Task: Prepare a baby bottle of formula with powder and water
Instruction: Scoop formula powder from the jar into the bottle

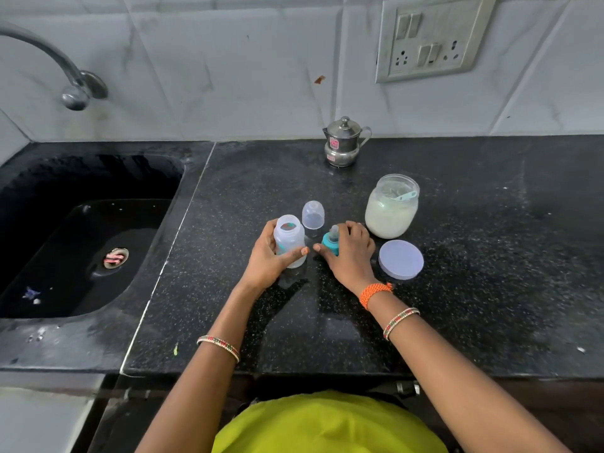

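Here, the left hand (273, 256) is wrapped around the baby bottle (289, 238), with the thumb across its front. The bottle is clear and cloudy, stands upright on the black counter (490, 289), and its top is open. I cannot tell if anything is inside it.

The right hand (349, 248) is curled over the teal ring with the nipple (330, 240), which sits on the counter just beside the bottle. The fingers rest on top of it.

Between the two hands, a bit farther back, stands the clear dome cap (313, 214). Just past the right hand is the open jar (391, 207), mostly full of pale powder, with a small scoop (405, 195) lying inside near the top. The jar's round lid (401, 259) lies flat right beside the right wrist.

Farther back stands a small steel pot (343, 142) with its lid on.

Well off to the side of the left hand, the counter drops into a dark sink (81, 240). To the outer side of the right hand, and on the near side of both hands, the counter is bare.
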`<action>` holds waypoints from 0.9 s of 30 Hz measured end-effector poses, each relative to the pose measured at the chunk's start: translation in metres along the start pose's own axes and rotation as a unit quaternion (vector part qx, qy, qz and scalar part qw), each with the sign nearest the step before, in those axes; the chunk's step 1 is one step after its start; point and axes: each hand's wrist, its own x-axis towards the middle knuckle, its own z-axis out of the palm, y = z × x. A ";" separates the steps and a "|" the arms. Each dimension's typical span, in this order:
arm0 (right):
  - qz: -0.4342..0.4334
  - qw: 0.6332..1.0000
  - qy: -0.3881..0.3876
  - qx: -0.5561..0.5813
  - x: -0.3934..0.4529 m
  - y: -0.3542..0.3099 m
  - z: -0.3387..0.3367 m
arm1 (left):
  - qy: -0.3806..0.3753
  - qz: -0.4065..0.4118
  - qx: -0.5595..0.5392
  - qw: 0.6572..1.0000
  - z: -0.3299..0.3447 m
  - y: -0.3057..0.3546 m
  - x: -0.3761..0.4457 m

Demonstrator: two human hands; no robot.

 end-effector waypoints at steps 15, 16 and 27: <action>-0.038 0.959 0.163 0.230 0.008 -0.028 -0.103 | 0.256 0.151 -0.040 0.954 0.026 0.085 -0.011; -0.033 0.962 0.176 0.206 0.017 -0.021 -0.117 | 0.285 0.171 -0.085 0.939 0.031 0.099 -0.007; 0.028 0.984 -0.089 -0.149 0.093 0.031 -0.165 | 0.084 0.012 -0.083 0.993 0.119 0.089 0.044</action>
